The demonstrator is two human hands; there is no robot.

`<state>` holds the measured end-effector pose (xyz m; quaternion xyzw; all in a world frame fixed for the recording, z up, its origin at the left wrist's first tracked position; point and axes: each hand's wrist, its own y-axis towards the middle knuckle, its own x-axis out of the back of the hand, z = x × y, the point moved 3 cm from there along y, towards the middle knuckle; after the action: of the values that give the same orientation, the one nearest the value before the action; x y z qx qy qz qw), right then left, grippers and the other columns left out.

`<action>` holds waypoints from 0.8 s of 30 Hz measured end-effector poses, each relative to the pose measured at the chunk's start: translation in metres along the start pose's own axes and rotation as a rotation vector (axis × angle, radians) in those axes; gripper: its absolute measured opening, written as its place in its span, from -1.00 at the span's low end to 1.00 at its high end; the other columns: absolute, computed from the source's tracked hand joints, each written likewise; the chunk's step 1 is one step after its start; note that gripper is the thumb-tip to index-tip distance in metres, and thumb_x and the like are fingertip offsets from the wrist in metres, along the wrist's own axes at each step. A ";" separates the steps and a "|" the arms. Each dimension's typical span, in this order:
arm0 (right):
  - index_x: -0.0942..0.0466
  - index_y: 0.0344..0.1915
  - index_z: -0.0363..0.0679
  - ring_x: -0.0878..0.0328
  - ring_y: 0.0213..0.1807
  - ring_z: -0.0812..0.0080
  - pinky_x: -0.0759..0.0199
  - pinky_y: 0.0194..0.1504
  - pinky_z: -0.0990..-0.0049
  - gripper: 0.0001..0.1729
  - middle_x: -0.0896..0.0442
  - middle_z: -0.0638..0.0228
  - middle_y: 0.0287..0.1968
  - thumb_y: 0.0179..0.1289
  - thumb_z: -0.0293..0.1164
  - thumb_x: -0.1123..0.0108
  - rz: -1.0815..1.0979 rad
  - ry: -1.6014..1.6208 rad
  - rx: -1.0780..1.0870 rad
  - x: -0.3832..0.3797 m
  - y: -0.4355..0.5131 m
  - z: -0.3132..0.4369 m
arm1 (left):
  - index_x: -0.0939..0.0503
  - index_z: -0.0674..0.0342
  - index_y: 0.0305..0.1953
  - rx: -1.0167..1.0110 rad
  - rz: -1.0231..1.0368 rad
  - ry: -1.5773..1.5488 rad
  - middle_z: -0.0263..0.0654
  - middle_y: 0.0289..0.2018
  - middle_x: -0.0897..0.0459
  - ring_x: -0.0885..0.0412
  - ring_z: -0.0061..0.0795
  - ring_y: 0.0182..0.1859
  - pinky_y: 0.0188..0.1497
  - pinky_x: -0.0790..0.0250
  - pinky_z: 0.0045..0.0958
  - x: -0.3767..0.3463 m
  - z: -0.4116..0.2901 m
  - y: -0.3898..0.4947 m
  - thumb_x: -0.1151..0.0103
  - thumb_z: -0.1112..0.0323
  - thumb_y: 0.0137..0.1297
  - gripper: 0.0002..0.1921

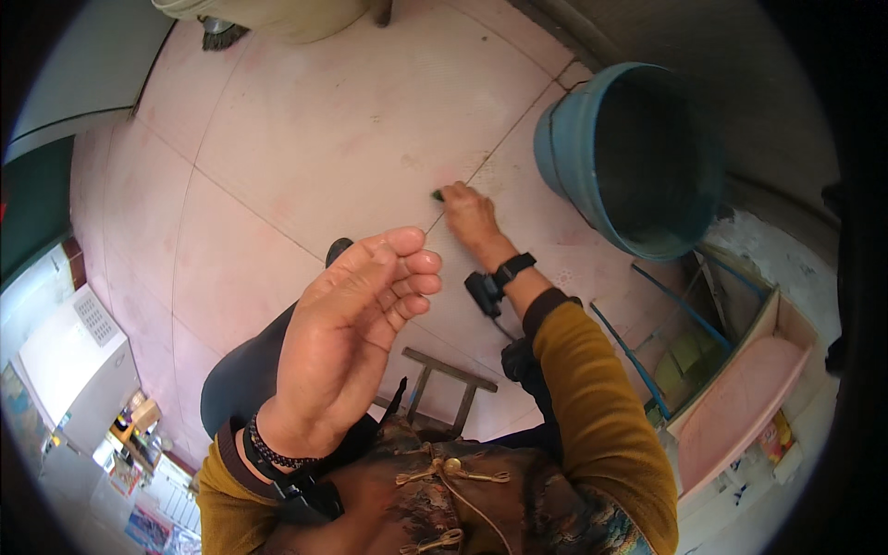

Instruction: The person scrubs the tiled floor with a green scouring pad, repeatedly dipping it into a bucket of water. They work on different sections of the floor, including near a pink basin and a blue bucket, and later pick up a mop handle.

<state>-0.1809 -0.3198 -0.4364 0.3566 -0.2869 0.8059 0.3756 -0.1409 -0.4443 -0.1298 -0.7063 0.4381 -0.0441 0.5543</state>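
Observation:
My left hand (347,312) is raised in front of my body, palm up and fingers loosely curled. Its skin looks wet, and nothing shows in it. Farther out, my right hand (472,215) reaches down to the pale pink floor (326,139) with its fingers closed around a small dark green object (438,195). Most of that object is hidden by the fingers; it could be a scouring pad, but I cannot tell. Yellowish-brown specks (485,173) mark the floor beside the right hand, near a seam line.
To the right of my right hand stands a blue bucket (562,149) with a dark interior. A rack holding a pink plastic basin (742,409) is at the lower right. A wooden stool (451,381) is near my legs. At the top are a pale tub (298,17) and a brush (223,35).

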 end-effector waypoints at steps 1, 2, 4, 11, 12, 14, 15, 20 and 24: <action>-0.50 -0.27 -0.22 -0.57 -0.27 0.11 -0.50 -0.35 0.24 -0.85 -0.52 0.18 -0.31 0.12 -0.49 -0.19 -0.077 0.029 0.043 0.018 -0.006 0.020 | -0.46 0.35 0.02 -0.009 -0.022 0.009 -0.24 -0.16 -0.61 -0.54 -0.51 -0.10 0.01 -0.36 -0.50 0.001 0.000 0.000 0.05 0.30 0.43 -0.73; -0.50 -0.25 -0.22 -0.57 -0.30 0.12 -0.48 -0.37 0.26 -0.82 -0.51 0.19 -0.33 0.12 -0.47 -0.23 -0.167 0.109 0.050 0.045 -0.011 0.038 | -0.47 0.34 0.01 -0.036 0.018 -0.003 -0.24 -0.16 -0.61 -0.54 -0.51 -0.10 0.01 -0.36 -0.51 0.002 0.000 0.000 0.05 0.30 0.43 -0.73; -0.50 -0.21 -0.23 -0.55 -0.35 0.15 -0.45 -0.42 0.30 -0.79 -0.49 0.21 -0.36 0.14 -0.43 -0.26 -0.388 0.116 0.094 0.116 -0.017 0.068 | -0.49 0.34 -0.01 -0.053 0.009 -0.004 -0.24 -0.17 -0.61 -0.54 -0.51 -0.10 0.00 -0.36 -0.51 0.005 0.001 -0.003 0.04 0.31 0.43 -0.75; -0.56 -0.02 -0.30 -0.55 -0.05 -0.04 -0.43 -0.09 0.20 -0.63 -0.60 -0.06 -0.12 0.17 -0.40 -0.20 -0.595 -0.208 -0.105 0.334 -0.010 -0.012 | -0.49 0.36 -0.04 -0.147 0.122 -0.005 -0.23 -0.18 -0.60 -0.53 -0.50 -0.12 -0.02 -0.36 -0.52 0.003 0.004 -0.010 0.03 0.34 0.41 -0.76; -0.58 -0.04 -0.30 -0.55 -0.03 -0.07 -0.42 -0.04 0.20 -0.62 -0.61 -0.06 -0.11 0.10 -0.42 -0.25 -0.378 -0.191 -0.273 0.333 -0.010 -0.040 | -0.49 0.36 -0.04 -0.153 0.127 -0.003 -0.23 -0.18 -0.60 -0.53 -0.51 -0.12 -0.02 -0.36 -0.52 0.003 0.003 -0.010 0.02 0.34 0.41 -0.76; -0.61 -0.07 -0.24 -0.58 -0.04 -0.02 -0.45 -0.01 0.21 -0.62 -0.63 0.00 -0.10 0.04 -0.41 -0.30 -0.094 -0.353 -0.353 0.319 -0.013 -0.080 | -0.49 0.36 -0.04 -0.157 0.120 0.001 -0.23 -0.18 -0.60 -0.53 -0.51 -0.12 -0.02 -0.36 -0.52 0.005 0.002 -0.011 0.02 0.34 0.40 -0.76; -0.61 -0.07 -0.22 -0.59 -0.05 0.02 -0.46 -0.02 0.22 -0.61 -0.64 0.03 -0.10 0.04 -0.40 -0.31 0.007 -0.453 -0.445 0.311 -0.014 -0.098 | -0.49 0.36 -0.04 -0.168 0.143 -0.006 -0.23 -0.18 -0.60 -0.53 -0.51 -0.13 -0.02 -0.36 -0.52 0.006 0.002 -0.012 0.02 0.34 0.40 -0.76; -0.65 -0.15 -0.10 -0.60 -0.03 0.05 -0.50 -0.04 0.17 -0.67 -0.65 0.09 -0.11 -0.01 -0.41 -0.35 0.272 -0.601 -0.401 0.272 -0.020 -0.121 | -0.49 0.35 -0.01 -0.166 0.174 0.002 -0.22 -0.15 -0.61 -0.55 -0.50 -0.10 -0.01 -0.39 -0.51 0.009 0.006 -0.014 0.02 0.31 0.41 -0.74; -0.65 -0.15 -0.11 -0.59 -0.02 0.04 -0.50 -0.03 0.16 -0.66 -0.65 0.09 -0.09 -0.02 -0.38 -0.36 0.263 -0.588 -0.440 0.270 -0.023 -0.118 | -0.48 0.35 -0.01 -0.156 0.206 -0.018 -0.22 -0.16 -0.61 -0.55 -0.51 -0.12 -0.01 -0.39 -0.52 0.011 0.008 -0.015 0.03 0.34 0.40 -0.75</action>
<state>-0.3301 -0.1124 -0.2867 0.4435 -0.5914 0.6299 0.2384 -0.1215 -0.4455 -0.1247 -0.6987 0.5055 0.0538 0.5034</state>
